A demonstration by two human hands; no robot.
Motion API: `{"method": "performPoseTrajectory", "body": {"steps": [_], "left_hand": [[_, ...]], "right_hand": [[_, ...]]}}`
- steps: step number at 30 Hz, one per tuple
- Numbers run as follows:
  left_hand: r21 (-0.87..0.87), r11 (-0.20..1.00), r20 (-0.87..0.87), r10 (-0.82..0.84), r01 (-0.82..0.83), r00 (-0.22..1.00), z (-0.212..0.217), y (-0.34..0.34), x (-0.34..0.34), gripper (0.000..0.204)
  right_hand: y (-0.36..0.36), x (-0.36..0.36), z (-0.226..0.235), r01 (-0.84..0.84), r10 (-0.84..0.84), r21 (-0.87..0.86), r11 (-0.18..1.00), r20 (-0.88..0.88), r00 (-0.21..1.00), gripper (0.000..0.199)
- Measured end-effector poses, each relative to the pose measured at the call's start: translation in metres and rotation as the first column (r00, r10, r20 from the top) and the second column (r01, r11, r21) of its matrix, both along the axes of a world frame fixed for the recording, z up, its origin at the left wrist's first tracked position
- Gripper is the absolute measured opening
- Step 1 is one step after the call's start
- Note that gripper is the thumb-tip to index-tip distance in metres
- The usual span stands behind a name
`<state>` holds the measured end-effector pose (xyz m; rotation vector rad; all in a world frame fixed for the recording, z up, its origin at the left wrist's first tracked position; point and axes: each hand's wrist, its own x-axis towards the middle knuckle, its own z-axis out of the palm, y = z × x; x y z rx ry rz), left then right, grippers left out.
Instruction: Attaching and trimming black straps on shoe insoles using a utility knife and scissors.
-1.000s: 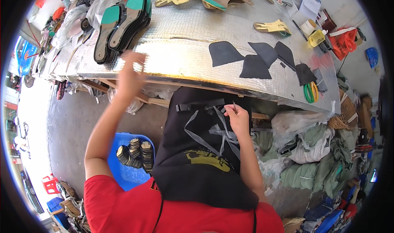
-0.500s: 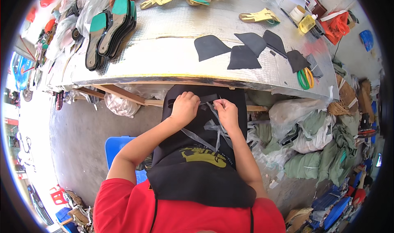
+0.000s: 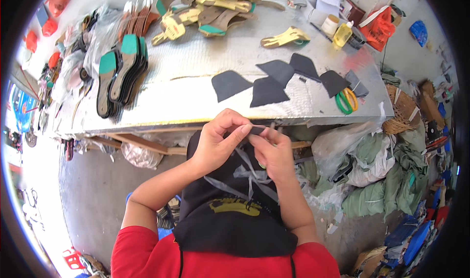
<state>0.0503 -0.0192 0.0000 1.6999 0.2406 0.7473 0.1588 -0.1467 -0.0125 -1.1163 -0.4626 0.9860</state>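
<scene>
Above my lap, near the table's front edge, my left hand (image 3: 222, 140) is closed, pinching a small dark strip (image 3: 256, 130) between thumb and fingertips. Close against it, my right hand (image 3: 273, 153) is closed with bent fingers at the strip's other end. Short dark tips show beyond the right fingers, too blurred to name. Thin grey ribbon-like strips (image 3: 250, 174) hang in loops over the black apron (image 3: 196, 214) on my lap. Several dark grey cut pieces (image 3: 269, 93) lie flat on the silvery table (image 3: 181, 94) beyond my hands.
Stacks of green-heeled insoles (image 3: 122, 79) stand at the table's left. Yellowish insoles (image 3: 215, 8) pile up at the back. Green and yellow-handled scissors (image 3: 344, 103) lie at the right, beyond a yellow bottle (image 3: 342, 35). Plastic bags and green cloth (image 3: 364, 199) heap on the floor at right.
Both hands have risen from my lap toward the table edge and come together at the dark strip. The view has shifted, so the table sits lower in it.
</scene>
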Motion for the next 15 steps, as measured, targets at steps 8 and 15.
{"method": "performPoseTrajectory", "body": {"steps": [8, 15], "left_hand": [[0.589, 0.796, -0.141, 0.269, -0.137, 0.953, 0.007, 0.119, 0.174, 0.029], [0.799, 0.579, -0.103, 0.400, -0.163, 0.911, -0.046, 0.157, 0.341, 0.057]], "right_hand": [[-0.099, 0.093, 0.035, 0.282, -0.196, 0.247, 0.927, -0.321, 0.927, 0.018], [-0.113, 0.114, -0.009, 0.409, -0.333, 0.137, 0.902, -0.383, 0.862, 0.019]]}}
